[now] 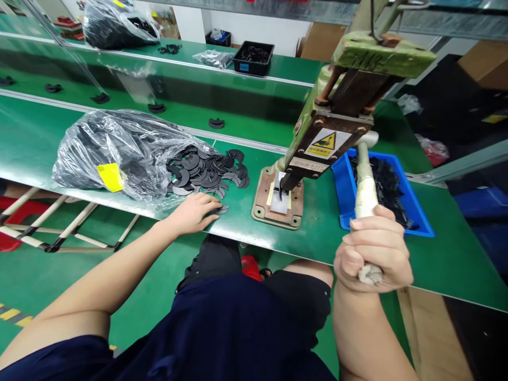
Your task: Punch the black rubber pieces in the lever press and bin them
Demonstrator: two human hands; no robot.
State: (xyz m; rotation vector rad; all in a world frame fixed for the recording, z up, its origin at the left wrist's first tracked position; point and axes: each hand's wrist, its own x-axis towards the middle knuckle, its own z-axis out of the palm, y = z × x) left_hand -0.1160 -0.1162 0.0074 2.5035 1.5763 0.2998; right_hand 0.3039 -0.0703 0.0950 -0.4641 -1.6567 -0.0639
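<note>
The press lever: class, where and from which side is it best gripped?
Grip the press lever at its wrapped lower end, from the near side, as the right hand does: it slants down toward the person, far from the press, giving leverage.

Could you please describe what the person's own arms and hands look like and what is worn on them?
Both arms are bare from the upper arm down to the fingers: no gloves, rings, watch or wristband show on the left hand or the right hand. The nails look short and unpainted. A dark navy garment covers the body below; its sleeves do not reach the forearms.
</note>
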